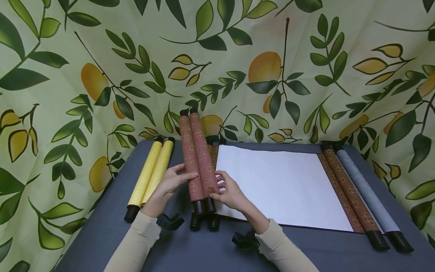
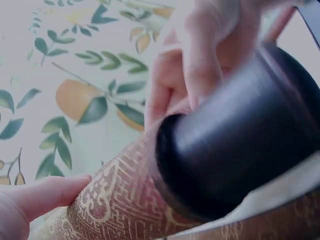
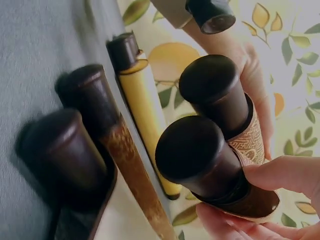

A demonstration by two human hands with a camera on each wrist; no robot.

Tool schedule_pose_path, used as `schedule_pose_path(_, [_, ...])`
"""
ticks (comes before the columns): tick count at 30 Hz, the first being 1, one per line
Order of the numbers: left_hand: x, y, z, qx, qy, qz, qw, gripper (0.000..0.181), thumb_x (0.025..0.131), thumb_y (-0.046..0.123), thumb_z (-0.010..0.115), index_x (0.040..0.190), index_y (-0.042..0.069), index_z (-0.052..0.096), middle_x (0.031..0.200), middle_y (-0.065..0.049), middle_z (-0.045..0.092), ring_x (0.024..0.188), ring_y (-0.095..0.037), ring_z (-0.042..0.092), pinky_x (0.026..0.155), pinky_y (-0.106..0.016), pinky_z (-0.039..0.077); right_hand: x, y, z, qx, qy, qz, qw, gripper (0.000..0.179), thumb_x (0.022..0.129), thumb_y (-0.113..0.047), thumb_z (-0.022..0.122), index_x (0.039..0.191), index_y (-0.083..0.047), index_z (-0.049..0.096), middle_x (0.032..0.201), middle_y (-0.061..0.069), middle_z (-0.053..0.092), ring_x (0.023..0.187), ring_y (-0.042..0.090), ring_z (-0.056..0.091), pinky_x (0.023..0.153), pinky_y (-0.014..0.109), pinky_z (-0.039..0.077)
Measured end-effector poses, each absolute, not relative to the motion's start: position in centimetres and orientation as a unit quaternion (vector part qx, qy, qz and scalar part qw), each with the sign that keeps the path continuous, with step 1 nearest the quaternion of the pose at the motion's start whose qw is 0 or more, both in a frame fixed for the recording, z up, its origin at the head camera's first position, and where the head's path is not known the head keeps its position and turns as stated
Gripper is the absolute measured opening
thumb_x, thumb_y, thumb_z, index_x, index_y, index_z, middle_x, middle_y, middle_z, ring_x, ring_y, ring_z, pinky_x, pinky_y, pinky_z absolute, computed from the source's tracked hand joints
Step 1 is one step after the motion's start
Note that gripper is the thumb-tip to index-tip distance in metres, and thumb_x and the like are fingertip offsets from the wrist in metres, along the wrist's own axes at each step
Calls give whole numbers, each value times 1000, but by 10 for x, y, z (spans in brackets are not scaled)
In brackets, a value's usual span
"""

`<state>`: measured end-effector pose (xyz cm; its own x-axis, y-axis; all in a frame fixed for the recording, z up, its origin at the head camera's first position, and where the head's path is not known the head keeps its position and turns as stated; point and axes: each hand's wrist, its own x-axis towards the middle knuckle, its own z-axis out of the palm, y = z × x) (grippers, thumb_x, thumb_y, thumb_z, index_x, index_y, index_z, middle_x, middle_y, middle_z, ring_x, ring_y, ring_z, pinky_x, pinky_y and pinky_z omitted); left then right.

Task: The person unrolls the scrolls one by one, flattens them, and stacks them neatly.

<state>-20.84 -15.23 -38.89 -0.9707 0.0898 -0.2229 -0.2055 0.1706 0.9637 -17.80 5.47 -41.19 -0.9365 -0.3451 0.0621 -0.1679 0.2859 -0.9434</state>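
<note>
A red patterned scroll [image 1: 190,151], rolled from both ends into two rolls side by side, is held up tilted over the table. My left hand [image 1: 170,183] grips the left roll, its thumb lying across the front. My right hand [image 1: 230,192] pinches the lower end of the right roll, near its black knob [image 3: 192,150]; thumb and fingers show there in the right wrist view. Below the red scroll lies a brown patterned scroll, spread open to its white sheet [image 1: 278,185]. The red rolls hide part of its left end.
A yellow scroll [image 1: 146,177] with two rolls lies on the left of the dark table [image 1: 102,234]. At the right, the brown scroll's roller [image 1: 353,192] lies beside a blue-grey roll [image 1: 367,189]. A leaf-patterned cloth [image 1: 231,94] hangs behind.
</note>
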Motion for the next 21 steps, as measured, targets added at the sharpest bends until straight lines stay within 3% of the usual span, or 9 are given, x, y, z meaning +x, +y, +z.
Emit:
schedule_pose_path(7, [-210,-126,-379,0,743,662,95,71,88,8,64,147,1,27,135,-31,53,122,-34,55,110,-48,37,-177,77,-408,-165,798,-578,44,70,78,8,70,140,1,36,123,26,54,102,31,64,77,31,58])
schedule_pose_path(18, [-209,-67,-378,59,681,730,11,73,93,11,61,153,8,20,146,-21,45,128,-35,52,99,-41,50,-176,102,-394,-133,804,-580,-12,74,78,12,69,141,-1,32,124,24,54,109,36,63,85,37,58])
schedule_pose_path(21, [-211,-50,-381,79,661,746,11,76,92,12,63,154,17,19,146,-16,43,128,-33,52,99,-39,50,-175,107,-394,-122,810,-573,-33,74,77,13,69,140,-1,33,123,24,53,108,36,63,84,38,58])
